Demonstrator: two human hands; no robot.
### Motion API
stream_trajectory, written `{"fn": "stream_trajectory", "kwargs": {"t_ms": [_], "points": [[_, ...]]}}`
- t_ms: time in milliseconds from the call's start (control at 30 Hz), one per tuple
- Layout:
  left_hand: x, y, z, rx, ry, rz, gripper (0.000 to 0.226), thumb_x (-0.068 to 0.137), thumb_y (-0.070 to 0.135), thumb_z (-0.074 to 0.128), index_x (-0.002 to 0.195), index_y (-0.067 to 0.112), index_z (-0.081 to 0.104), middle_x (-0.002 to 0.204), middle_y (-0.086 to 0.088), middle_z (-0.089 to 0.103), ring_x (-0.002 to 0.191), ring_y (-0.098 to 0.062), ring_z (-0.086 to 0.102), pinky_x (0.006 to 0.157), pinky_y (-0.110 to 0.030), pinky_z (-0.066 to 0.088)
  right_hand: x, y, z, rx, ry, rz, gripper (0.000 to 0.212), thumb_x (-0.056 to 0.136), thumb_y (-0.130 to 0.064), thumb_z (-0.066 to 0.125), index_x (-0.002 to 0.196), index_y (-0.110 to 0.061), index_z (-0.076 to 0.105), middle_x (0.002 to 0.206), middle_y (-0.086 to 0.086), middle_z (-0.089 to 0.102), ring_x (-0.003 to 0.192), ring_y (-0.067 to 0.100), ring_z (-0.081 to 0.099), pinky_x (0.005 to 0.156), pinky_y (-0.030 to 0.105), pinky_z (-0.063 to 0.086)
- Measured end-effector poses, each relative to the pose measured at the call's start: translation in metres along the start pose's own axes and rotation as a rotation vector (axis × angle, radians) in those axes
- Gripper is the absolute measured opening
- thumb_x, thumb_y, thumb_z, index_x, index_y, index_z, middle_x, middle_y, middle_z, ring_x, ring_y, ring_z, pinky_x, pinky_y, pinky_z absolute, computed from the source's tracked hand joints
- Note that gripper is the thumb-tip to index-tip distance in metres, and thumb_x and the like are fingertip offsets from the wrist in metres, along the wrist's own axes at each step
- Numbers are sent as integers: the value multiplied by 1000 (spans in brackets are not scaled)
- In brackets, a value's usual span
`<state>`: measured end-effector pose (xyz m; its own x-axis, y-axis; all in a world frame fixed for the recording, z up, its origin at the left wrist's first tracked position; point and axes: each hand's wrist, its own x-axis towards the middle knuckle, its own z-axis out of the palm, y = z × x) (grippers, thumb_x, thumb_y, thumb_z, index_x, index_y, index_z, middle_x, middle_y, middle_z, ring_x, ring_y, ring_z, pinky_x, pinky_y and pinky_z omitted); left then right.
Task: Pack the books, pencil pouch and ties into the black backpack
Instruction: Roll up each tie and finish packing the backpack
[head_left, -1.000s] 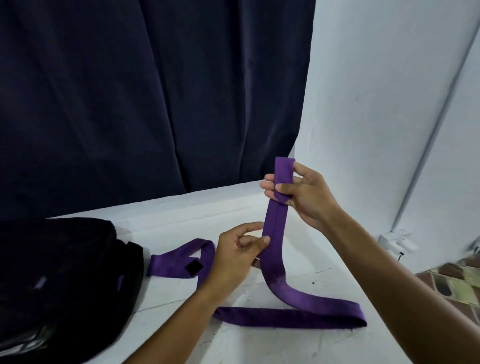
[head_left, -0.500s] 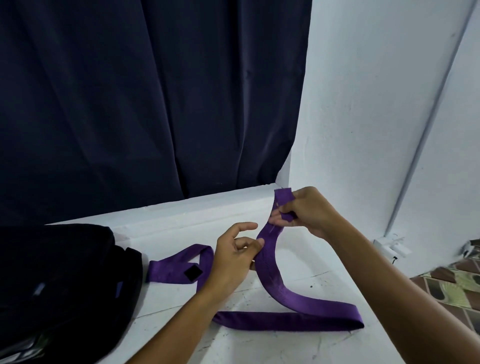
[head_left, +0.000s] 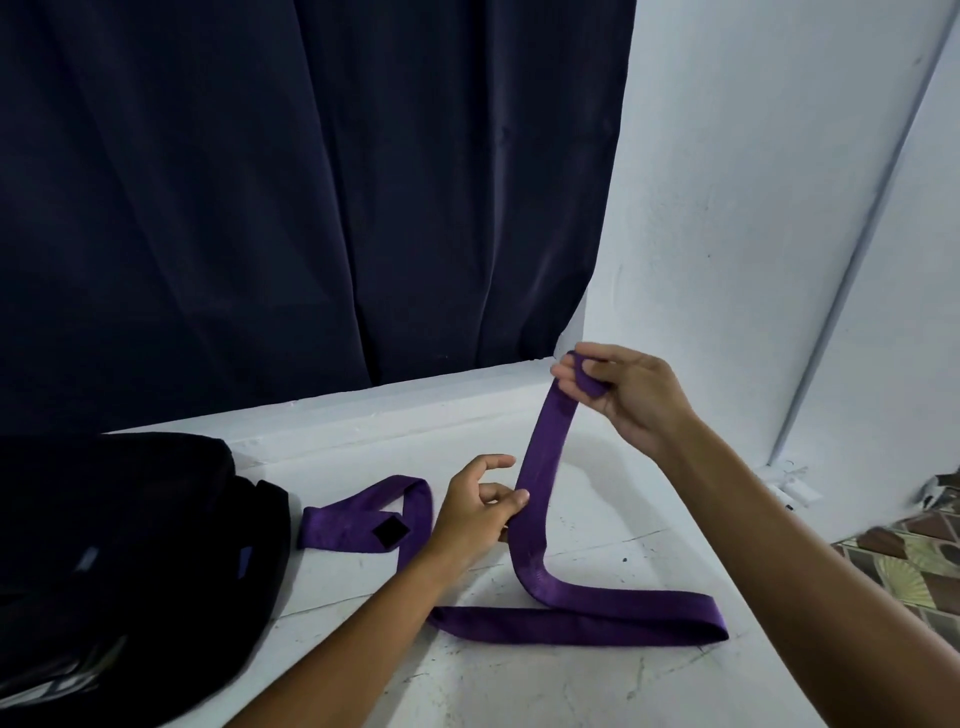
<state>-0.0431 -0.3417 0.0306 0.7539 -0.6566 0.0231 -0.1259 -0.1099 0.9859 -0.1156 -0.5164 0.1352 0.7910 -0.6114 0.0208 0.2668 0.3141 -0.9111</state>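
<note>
purple tie (head_left: 540, 467) is half lifted off the white surface (head_left: 519, 686), rest folded flat. right hand (head_left: 631, 397) has its grip curled round the top end, left hand (head_left: 475, 512) pinches it lower down. black backpack (head_left: 130, 545) sits off left.

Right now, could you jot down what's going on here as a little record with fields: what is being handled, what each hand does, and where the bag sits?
item handled: long purple fabric tie
right hand: pinches the tie's rolled upper end, raised above the surface
left hand: pinches the tie lower down, between thumb and fingers
rest of tie: trails folded across the white marble surface
bag: black fabric backpack, left of the tie, lying on the surface
tie packed: not yet
backdrop: dark navy curtain
</note>
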Motion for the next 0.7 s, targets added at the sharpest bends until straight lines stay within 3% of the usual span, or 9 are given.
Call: {"fn": "stream_trajectory", "kwargs": {"t_ms": [133, 233, 367, 500, 567, 633, 700], "points": [[-2, 6, 4, -58, -90, 12, 31, 94, 11, 63, 118, 28, 55, 87, -13, 72, 78, -19, 67, 80, -46, 56, 12, -2, 3, -147, 57, -220, 39, 89, 21, 49, 116, -4, 60, 104, 20, 67, 91, 32, 72, 82, 38, 60], [-9, 19, 7, -171, -130, 28, 35, 95, 5, 60, 124, 24, 53, 79, -6, 70, 69, -17, 66, 66, -34, 56, 21, 4, 0, -341, 45, -335, 46, 88, 20, 52, 125, -6, 61, 103, 12, 71, 94, 24, 72, 84, 31, 58], [-23, 49, 0, -297, -154, 82, 37, 94, 3, 59, 125, 22, 52, 75, -14, 69, 54, -21, 62, 55, -27, 52, 28, 14, -11, -681, -68, -468, 49, 90, 14, 54, 130, -12, 61, 104, -2, 73, 97, 8, 69, 80, 20, 55], [-27, 78, -19, -262, -181, 139, 43, 89, 5, 65, 126, 22, 51, 68, -9, 65, 49, -18, 53, 55, -26, 48, 22, 13, -12, -1055, -213, -607, 49, 92, 12, 49, 131, -15, 61, 114, -4, 69, 99, 7, 63, 77, 2, 43], [-24, 88, -29, -237, -206, 148, 49, 84, 4, 72, 126, 19, 50, 62, -4, 59, 47, -15, 48, 51, -25, 46, 16, 8, -9, -1191, -330, -576, 49, 94, 13, 44, 131, -14, 61, 115, -3, 69, 101, 5, 61, 83, 0, 42], [-19, 98, -43, -207, -238, 164, 62, 73, 4, 79, 126, 18, 50, 61, -2, 53, 45, -12, 42, 48, -23, 42, 9, -1, -6, -1252, -444, -460, 48, 92, 9, 40, 128, -13, 64, 113, 2, 70, 98, 6, 61, 90, 8, 46], [-10, 109, -61, -154, -281, 173, 70, 65, 4, 78, 127, 19, 49, 62, 0, 53, 46, -10, 40, 47, -21, 37, -2, -10, -1, -1144, -562, -290, 45, 89, -8, 40, 125, -12, 65, 104, 6, 74, 92, 10, 66, 86, 17, 49]]}}
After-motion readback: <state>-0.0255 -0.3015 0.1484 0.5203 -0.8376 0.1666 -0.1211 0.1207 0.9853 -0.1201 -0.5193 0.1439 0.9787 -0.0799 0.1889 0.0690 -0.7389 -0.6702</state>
